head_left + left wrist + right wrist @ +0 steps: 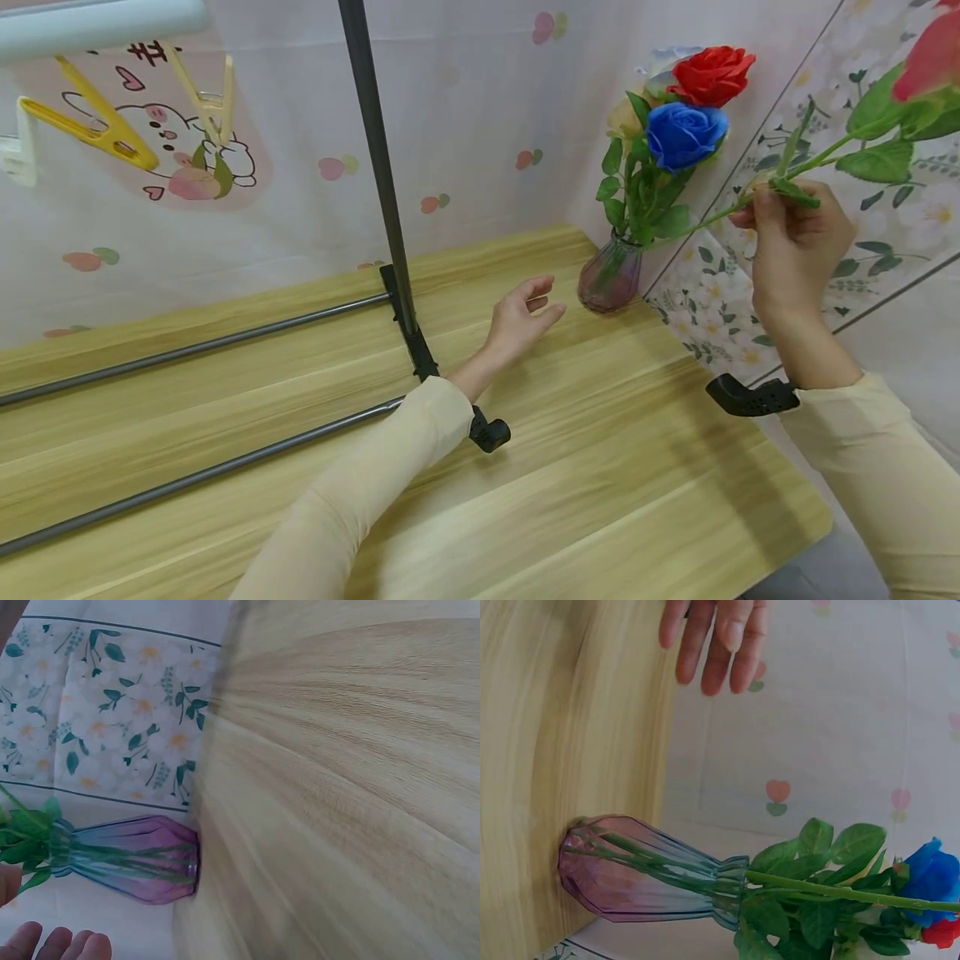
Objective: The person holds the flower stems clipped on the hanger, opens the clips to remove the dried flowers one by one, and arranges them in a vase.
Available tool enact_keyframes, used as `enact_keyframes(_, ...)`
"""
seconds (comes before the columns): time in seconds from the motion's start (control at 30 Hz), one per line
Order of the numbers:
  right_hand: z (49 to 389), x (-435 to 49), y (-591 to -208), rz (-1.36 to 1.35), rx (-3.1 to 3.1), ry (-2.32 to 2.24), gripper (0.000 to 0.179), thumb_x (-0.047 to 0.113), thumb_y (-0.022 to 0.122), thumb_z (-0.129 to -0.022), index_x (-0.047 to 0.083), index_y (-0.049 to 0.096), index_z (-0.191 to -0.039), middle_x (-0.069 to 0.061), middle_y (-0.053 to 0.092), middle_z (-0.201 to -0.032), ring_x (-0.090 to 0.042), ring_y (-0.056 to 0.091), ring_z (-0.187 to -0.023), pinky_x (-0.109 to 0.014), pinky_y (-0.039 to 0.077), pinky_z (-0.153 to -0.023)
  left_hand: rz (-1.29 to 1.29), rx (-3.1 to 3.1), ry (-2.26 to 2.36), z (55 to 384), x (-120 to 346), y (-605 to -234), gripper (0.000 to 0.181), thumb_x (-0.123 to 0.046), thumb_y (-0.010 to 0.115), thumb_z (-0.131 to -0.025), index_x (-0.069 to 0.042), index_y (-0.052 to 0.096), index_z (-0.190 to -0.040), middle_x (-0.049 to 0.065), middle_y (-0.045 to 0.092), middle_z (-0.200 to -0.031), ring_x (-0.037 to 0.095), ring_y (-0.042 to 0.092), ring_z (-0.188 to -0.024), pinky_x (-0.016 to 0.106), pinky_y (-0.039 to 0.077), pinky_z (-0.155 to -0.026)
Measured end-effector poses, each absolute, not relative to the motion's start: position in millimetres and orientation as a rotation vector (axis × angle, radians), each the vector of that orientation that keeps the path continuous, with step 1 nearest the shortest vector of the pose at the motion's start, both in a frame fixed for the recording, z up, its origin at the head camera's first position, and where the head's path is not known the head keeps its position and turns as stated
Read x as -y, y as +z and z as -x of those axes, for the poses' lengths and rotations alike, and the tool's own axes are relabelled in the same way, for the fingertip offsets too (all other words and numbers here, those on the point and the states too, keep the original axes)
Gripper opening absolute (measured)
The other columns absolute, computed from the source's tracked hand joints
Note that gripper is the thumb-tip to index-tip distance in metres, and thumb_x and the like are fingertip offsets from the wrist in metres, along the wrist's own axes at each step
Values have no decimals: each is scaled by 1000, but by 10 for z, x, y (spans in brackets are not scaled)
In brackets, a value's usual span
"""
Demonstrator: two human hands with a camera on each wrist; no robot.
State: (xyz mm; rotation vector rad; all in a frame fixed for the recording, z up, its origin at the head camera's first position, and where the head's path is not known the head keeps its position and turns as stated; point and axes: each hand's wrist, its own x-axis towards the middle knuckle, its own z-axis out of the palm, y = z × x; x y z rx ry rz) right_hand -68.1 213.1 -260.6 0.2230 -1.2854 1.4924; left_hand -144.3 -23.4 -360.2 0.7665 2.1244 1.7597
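My right hand (pixel 806 237) pinches the green stem of a pinkish-red artificial rose (pixel 930 62), whose bloom is cut off by the head view's upper right edge. The stem (pixel 840 893) slants down to the mouth of a ribbed purple-blue glass vase (pixel 611 279); whether its tip is inside, I cannot tell. Upright on the table, the vase holds a red rose (pixel 712 75), a blue rose (pixel 686 135) and paler blooms behind. My left hand (pixel 521 317) hovers left of the vase with relaxed fingers (pixel 694 656), apart from it and holding nothing.
The vase stands near the back right corner of the wooden table (pixel 585 467). Left of it, a black rack with an upright pole (pixel 378 158) and low bars (pixel 202 346) spans the table. Yellow clips (pixel 105 129) hang at upper left. Patterned cloth (pixel 480 108) covers the walls.
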Motion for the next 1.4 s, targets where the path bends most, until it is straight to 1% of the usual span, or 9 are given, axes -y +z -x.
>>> enact_keyframes(0.23,728,-2169,-2587,-200,1254,1489,7,-6,69,-85,-12,67,-87,-11,71,-75,-17,63,-57,-25,54,-65,-758,-2154,1765,1518,-14,-3707,53,-14,63,-96,-4,45,-144,12,48,-149,32,50,-135,36,46,-107)
enact_keyframes(0.43,782,-2181,-2590,-194,1263,1503,5,-7,70,-84,-11,67,-85,-11,71,-76,-17,64,-57,-24,55,-66,-766,-2214,1746,1561,-191,-3727,55,-18,64,-95,-5,45,-145,11,49,-149,32,51,-134,40,45,-109)
enact_keyframes(0.67,865,-2196,-2621,-205,1263,1493,8,-5,71,-84,-12,67,-86,-11,70,-75,-18,64,-57,-26,55,-65,-753,-2265,1777,1653,-390,-3814,56,-19,65,-94,-6,46,-145,8,49,-150,29,52,-133,39,45,-108)
enact_keyframes(0.87,903,-2227,-2630,-187,1296,1455,3,-6,67,-86,-8,69,-88,-10,70,-76,-17,64,-58,-25,54,-65,-782,-2357,1712,1709,-520,-3855,59,-21,66,-94,-6,43,-146,8,47,-151,29,52,-134,36,45,-108)
enact_keyframes(0.97,916,-2237,-2623,-181,1301,1457,4,-7,66,-87,-6,69,-87,-9,69,-76,-17,63,-59,-24,54,-65,-810,-2395,1674,1751,-600,-3860,62,-22,66,-94,-3,41,-147,11,47,-151,29,51,-134,37,45,-108)
enact_keyframes(1.13,937,-2231,-2637,-171,1342,1445,8,-9,64,-87,-5,68,-82,-5,68,-71,-13,65,-57,-22,54,-65,-861,-2417,1597,1804,-737,-3875,68,-23,65,-94,-4,34,-151,13,40,-155,26,40,-143,37,37,-116)
enact_keyframes(1.2,946,-2228,-2644,-169,1370,1422,8,-9,64,-87,-5,68,-82,-3,68,-69,-11,65,-57,-21,54,-66,-857,-2428,1569,1818,-788,-3878,70,-24,65,-94,-6,31,-153,11,37,-157,25,36,-145,37,34,-117)
enact_keyframes(1.3,967,-2233,-2659,-176,1387,1428,8,-9,65,-87,-5,68,-82,-3,67,-69,-11,65,-58,-20,54,-66,-838,-2451,1549,1840,-856,-3879,72,-25,66,-93,-7,30,-153,11,36,-157,25,37,-145,37,34,-117)
enact_keyframes(1.4,988,-2248,-2697,-173,1414,1431,8,-8,65,-88,-4,68,-82,-2,68,-70,-10,65,-58,-20,54,-66,-851,-2483,1518,1862,-914,-3893,72,-26,66,-93,-7,30,-153,10,37,-157,24,41,-142,36,37,-115)
